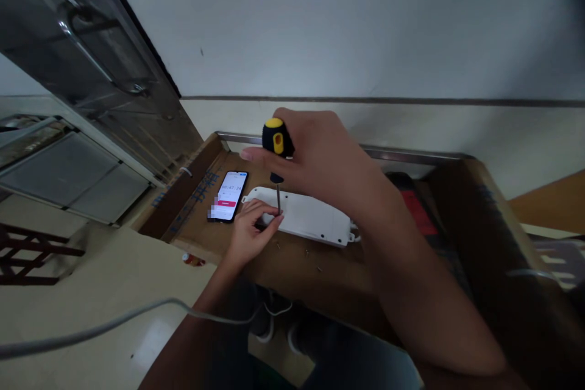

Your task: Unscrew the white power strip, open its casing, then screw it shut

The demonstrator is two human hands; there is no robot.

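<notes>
In my right hand (311,152) is a screwdriver (275,134) with a black and yellow handle, held upright with its shaft pointing down. Below it lies a long white power strip (315,217), back side up, with dark screw holes near its edges. My left hand (251,225) rests at the strip's left part, thumb and fingers pinched around the screwdriver's tip. Whatever small piece sits in that pinch is hidden by the fingertips. Several small screws (307,252) lie loose on the cardboard in front of the strip.
A phone (228,196) with a lit timer screen lies left of the strip. The work surface is a cardboard box (196,237) with raised sides. A red and black item (418,213) is at the right, partly behind my forearm. A grey cable (137,314) crosses the lower left.
</notes>
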